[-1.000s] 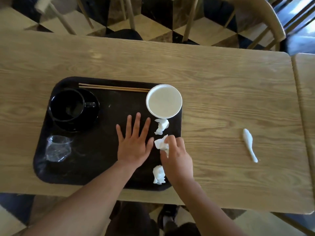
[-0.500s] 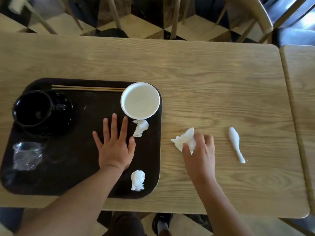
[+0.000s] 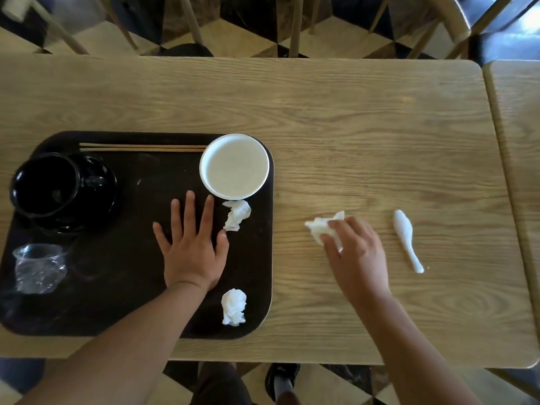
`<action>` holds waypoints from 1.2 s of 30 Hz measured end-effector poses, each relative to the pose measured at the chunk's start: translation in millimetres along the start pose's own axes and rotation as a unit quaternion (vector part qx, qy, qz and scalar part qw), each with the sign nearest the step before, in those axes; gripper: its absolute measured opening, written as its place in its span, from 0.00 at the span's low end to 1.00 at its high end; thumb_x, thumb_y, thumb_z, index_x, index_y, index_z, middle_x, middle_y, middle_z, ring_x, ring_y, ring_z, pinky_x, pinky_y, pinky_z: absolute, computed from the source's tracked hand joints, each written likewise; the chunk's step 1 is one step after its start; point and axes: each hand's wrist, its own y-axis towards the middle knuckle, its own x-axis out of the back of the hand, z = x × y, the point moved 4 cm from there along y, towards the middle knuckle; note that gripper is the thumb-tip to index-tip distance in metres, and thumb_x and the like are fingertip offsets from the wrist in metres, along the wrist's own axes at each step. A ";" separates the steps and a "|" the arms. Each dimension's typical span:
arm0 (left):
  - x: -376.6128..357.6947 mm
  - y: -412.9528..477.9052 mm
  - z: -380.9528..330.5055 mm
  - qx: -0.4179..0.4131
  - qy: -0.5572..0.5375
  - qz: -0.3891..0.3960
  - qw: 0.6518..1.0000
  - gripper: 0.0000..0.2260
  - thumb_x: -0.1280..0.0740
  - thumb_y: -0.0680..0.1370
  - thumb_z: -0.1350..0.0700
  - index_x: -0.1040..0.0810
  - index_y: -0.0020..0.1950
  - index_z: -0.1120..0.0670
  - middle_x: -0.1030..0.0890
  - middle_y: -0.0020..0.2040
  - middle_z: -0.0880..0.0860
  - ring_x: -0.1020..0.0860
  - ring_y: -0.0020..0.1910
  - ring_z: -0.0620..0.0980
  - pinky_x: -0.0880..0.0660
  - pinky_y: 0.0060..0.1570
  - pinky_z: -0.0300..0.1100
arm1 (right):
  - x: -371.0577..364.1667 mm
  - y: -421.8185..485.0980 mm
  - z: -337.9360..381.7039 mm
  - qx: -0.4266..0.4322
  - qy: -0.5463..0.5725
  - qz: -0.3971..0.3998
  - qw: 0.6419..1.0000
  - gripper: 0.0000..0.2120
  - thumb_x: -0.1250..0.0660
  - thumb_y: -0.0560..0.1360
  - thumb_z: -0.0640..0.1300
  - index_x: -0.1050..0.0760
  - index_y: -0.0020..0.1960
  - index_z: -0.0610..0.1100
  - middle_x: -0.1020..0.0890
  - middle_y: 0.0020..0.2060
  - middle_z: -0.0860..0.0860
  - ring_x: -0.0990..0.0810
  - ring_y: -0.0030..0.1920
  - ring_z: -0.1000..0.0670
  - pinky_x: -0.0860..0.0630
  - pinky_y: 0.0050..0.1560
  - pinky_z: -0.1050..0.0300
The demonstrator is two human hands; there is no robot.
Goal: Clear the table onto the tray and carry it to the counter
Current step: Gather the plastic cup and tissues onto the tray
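A dark tray (image 3: 122, 287) lies on the left of the wooden table (image 3: 350, 127). On it are a black cup on a saucer (image 3: 52, 188), chopsticks (image 3: 140, 147), a white bowl (image 3: 234, 166), a clear plastic cup (image 3: 38, 267) and two crumpled tissues (image 3: 237, 214) (image 3: 233, 306). My left hand (image 3: 191, 247) rests flat on the tray, fingers spread. My right hand (image 3: 355, 252) presses a white tissue (image 3: 321, 226) on the tabletop right of the tray. A white spoon (image 3: 406, 238) lies on the table just right of that hand.
Wooden chairs (image 3: 298, 27) stand behind the far edge over a checkered floor. A second table (image 3: 520, 141) adjoins on the right. My legs and a shoe show below the near edge.
My right hand carried a tissue off the tray to the tabletop on the right, near the spoon. The left hand stayed flat on the tray. The camera view shifted right.
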 end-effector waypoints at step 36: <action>3.0 -1.4 -1.2 0.003 -0.015 -0.024 1.000 0.29 0.47 0.80 0.43 0.48 0.81 0.45 0.50 0.83 0.53 0.54 0.81 0.57 0.54 0.74 0.68 | 76.0 37.7 -117.5 -0.095 -0.089 -0.075 0.989 0.14 0.37 0.71 0.29 0.18 0.50 0.40 0.23 0.47 0.40 0.24 0.49 0.35 0.30 0.44 0.51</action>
